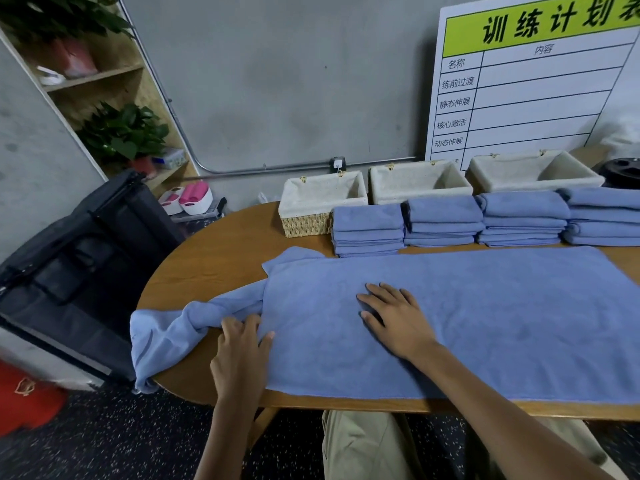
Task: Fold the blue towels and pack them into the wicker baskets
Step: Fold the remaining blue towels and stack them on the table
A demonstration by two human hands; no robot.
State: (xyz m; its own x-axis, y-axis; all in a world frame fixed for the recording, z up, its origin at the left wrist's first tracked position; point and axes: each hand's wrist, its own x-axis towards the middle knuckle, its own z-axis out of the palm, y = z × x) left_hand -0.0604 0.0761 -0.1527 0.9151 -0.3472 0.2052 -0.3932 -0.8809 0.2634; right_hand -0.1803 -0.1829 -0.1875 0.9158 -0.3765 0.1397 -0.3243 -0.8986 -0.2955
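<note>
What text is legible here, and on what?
All on the white wall board with green header:
"训练计划表" in the header, cut at the frame edge
"内容" as column head
"名称"
"练前过渡"
"静态伸展"
"核心激活"
"动态伸展"
The lowest row is hidden behind a cloth-lined wicker basket.
Nothing else is readable.

We saw a soft, matt terry-cloth towel (485,323) lying on a smooth wooden table (207,258) with a light sheen. The folded towels (443,221) looked the same napped cloth. The baskets (304,225) were rough woven wicker lined with coarse off-white fabric. The wall (294,81) was matt grey, the conduit (277,166) dull metal.
</note>
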